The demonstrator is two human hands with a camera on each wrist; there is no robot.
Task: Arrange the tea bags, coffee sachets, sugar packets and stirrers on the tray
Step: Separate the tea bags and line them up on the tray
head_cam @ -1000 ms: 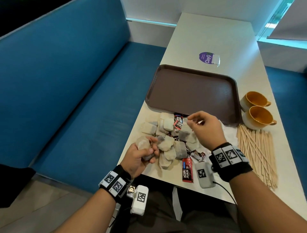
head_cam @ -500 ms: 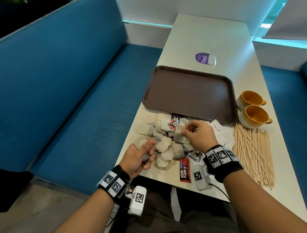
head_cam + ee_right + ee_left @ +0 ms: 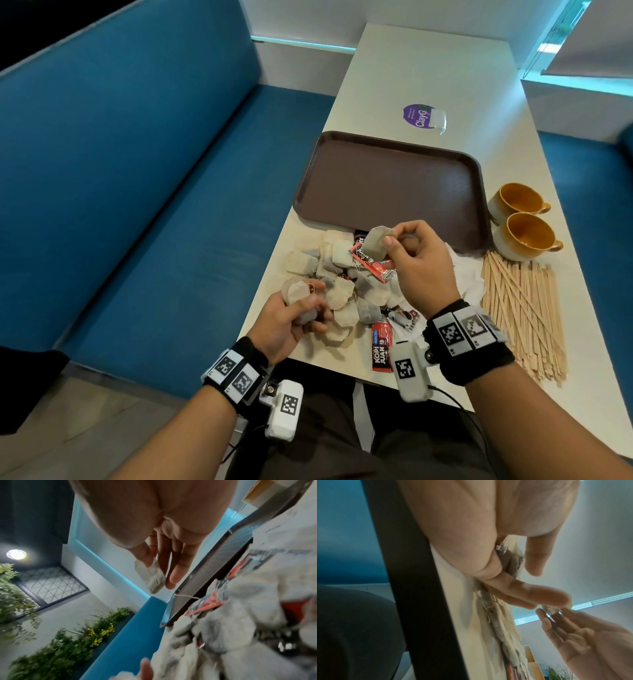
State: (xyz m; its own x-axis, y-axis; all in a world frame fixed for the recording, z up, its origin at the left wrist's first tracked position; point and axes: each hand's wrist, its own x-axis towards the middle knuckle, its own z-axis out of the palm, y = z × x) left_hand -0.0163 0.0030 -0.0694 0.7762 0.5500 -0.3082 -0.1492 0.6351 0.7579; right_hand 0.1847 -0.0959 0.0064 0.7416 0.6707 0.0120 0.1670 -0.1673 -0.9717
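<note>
A tea bag (image 3: 375, 245) has just been lifted from the bench pile, pinched in the right hand (image 3: 416, 263); the left hand (image 3: 294, 318) grasps gathered bags; the tray (image 3: 476, 164) awaits them.

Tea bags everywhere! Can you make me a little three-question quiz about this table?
1. True or false: the tray already holds tea bags.
2. What does the right hand pinch? A) a stirrer B) a tea bag C) a cup
3. Fill in: the stirrers lie just in front of the two ___.

Key: 1 false, nothing lies on it. 2 B. 3 cups.
</note>
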